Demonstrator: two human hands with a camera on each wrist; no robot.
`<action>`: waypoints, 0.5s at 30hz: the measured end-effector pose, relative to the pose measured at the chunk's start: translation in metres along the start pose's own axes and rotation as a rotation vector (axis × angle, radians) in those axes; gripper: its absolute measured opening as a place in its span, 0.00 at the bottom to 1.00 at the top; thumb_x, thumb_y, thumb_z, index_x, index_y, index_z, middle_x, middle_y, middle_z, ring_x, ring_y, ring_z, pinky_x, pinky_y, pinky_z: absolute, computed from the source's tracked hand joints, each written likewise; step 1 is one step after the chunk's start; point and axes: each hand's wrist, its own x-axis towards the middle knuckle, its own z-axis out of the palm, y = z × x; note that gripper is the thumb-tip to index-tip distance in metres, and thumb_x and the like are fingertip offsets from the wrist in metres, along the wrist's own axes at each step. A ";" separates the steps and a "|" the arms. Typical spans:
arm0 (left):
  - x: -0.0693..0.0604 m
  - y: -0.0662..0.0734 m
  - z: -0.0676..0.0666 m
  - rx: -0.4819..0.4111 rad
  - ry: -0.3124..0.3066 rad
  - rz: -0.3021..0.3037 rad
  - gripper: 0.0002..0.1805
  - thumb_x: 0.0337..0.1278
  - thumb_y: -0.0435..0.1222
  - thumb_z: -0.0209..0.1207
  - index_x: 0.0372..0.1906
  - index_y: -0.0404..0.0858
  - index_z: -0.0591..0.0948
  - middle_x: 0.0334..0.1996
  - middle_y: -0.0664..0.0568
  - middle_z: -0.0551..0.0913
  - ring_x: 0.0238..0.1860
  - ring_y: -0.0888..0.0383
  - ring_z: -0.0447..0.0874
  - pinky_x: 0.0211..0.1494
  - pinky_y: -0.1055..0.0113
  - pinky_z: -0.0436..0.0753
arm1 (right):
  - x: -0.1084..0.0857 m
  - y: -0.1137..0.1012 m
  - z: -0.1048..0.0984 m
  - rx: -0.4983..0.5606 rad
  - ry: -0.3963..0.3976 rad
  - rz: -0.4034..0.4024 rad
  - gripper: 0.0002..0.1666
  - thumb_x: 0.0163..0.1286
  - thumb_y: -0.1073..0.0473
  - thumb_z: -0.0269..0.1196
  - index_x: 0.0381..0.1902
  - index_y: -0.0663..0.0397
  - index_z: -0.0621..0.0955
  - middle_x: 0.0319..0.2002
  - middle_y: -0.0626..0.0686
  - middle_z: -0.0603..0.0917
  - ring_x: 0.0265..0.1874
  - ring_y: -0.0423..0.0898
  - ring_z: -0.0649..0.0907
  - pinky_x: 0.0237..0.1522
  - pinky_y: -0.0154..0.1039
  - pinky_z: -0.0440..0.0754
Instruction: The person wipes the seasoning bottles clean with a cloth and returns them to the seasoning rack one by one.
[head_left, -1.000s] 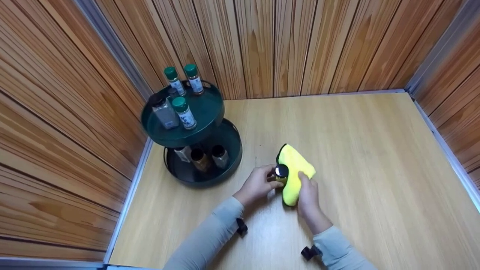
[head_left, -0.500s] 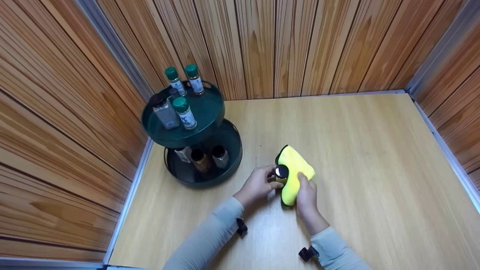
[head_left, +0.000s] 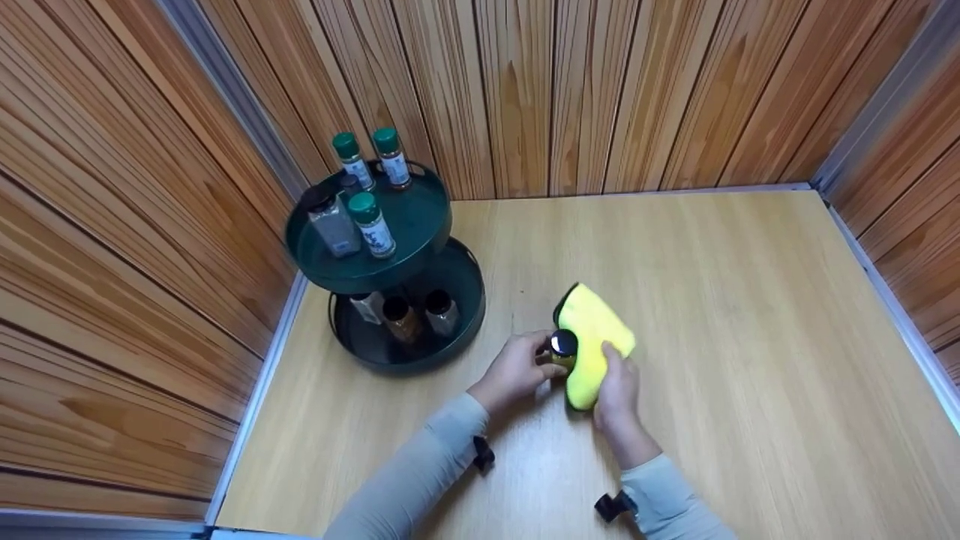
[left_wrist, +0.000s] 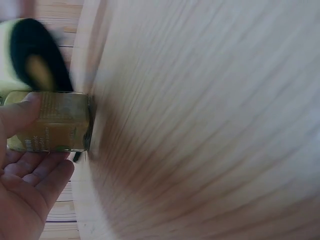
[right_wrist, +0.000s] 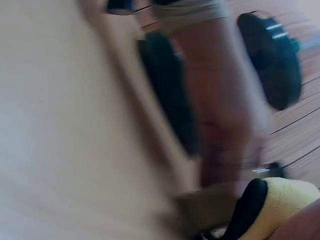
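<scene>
My left hand pinches a small spice jar with a black cap, which stands upright on the table. In the left wrist view the jar is clear-walled with yellow-brown powder inside, and part of its label reads "powder". The thumb lies on one side of it, the fingers on the other. My right hand grips a folded yellow cloth with a black edge, thumb on top; its other fingers are hidden. The cloth lies against the jar's right side. The right wrist view is blurred, with the cloth near its bottom edge.
A dark green two-tier round rack stands at the back left. Its upper tier bears several jars, among them a green-capped jar. On the lower tier are three dark-topped jars, including a brown one. Wood-panelled walls enclose the table.
The cloth and my right hand shift slightly back and forth beside the jar, most recently a little up and right. My left hand and the jar stay in place.
</scene>
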 end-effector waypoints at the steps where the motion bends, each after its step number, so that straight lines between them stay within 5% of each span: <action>1: 0.000 0.000 0.000 -0.006 -0.002 -0.007 0.27 0.58 0.35 0.72 0.63 0.47 0.81 0.57 0.59 0.85 0.60 0.61 0.82 0.64 0.64 0.79 | 0.001 0.004 0.000 -0.026 0.004 0.028 0.22 0.82 0.46 0.49 0.56 0.59 0.75 0.37 0.48 0.84 0.36 0.42 0.84 0.42 0.37 0.83; 4: 0.000 -0.001 -0.001 -0.013 0.009 -0.005 0.28 0.57 0.36 0.73 0.63 0.45 0.81 0.56 0.57 0.85 0.60 0.61 0.82 0.64 0.65 0.80 | 0.003 0.004 0.000 -0.049 -0.021 0.068 0.24 0.82 0.46 0.48 0.58 0.60 0.74 0.40 0.48 0.83 0.38 0.41 0.83 0.45 0.36 0.82; 11: -0.002 -0.002 0.001 0.022 0.016 0.063 0.26 0.57 0.33 0.72 0.62 0.41 0.81 0.54 0.57 0.86 0.57 0.66 0.82 0.63 0.69 0.79 | -0.003 -0.030 0.002 0.160 -0.108 0.000 0.25 0.81 0.49 0.48 0.64 0.62 0.68 0.47 0.49 0.82 0.44 0.43 0.83 0.49 0.38 0.82; 15: -0.002 0.001 0.000 0.035 0.018 0.049 0.27 0.57 0.34 0.72 0.63 0.42 0.81 0.55 0.58 0.86 0.57 0.66 0.81 0.63 0.68 0.79 | -0.004 -0.020 0.002 0.122 -0.056 -0.048 0.23 0.82 0.49 0.48 0.60 0.63 0.72 0.41 0.48 0.84 0.39 0.43 0.84 0.44 0.38 0.83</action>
